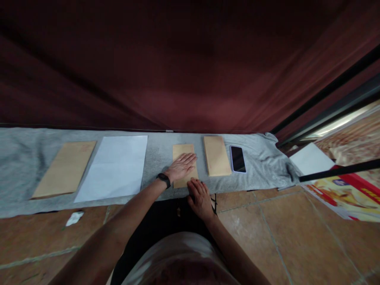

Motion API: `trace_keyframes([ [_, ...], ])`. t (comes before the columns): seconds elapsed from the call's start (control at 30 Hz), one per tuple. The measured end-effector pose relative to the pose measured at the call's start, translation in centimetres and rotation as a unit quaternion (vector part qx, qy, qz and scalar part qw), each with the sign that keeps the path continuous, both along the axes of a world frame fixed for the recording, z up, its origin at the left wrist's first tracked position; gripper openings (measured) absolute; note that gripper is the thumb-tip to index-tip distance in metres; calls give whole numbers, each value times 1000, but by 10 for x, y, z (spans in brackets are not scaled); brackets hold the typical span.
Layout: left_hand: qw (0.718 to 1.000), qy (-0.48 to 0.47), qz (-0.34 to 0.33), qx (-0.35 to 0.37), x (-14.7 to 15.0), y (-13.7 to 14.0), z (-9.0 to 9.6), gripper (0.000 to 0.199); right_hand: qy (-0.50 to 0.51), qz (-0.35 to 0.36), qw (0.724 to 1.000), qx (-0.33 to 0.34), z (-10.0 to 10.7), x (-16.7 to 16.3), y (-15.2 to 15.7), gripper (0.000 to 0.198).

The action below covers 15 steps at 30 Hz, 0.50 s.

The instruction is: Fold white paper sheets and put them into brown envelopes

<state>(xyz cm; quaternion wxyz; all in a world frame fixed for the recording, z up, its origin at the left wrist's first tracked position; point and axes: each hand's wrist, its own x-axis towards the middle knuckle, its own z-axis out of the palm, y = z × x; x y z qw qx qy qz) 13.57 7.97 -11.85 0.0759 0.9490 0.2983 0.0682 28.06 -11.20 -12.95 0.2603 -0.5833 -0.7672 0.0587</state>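
Note:
A brown paper envelope (179,182) lies upright before me on the grey cloth. Across its middle my left hand (181,165) rests flat, fingers stretched toward the right edge; a dark band is on that wrist. My right hand (201,198) touches the envelope's lower right corner with its fingertips, fingers extended and palm down. To the right is a stack of brown envelopes (217,156). Left of my hands lies a large white sheet of paper (115,168), and beyond it a larger brown envelope or pile (67,168).
A phone (238,159) lies right of the stack on the grey cloth (160,154). Behind hangs a dark red curtain (190,79). On the right are a black metal bar (341,171) and a printed carton (344,194). A crumpled white tissue (74,218) lies on the tiled floor (246,229).

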Motion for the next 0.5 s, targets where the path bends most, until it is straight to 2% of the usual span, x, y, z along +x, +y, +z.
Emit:
trace_keyframes([
  [0.23, 1000, 4, -8, -16, -4, -20, 6, 59, 3, 5, 1000, -5, -1, 1, 0, 63],
  [0.5, 999, -13, -21, -24, -11, -43, 11, 56, 0, 7, 999, -39, 8, 3, 1, 65],
])
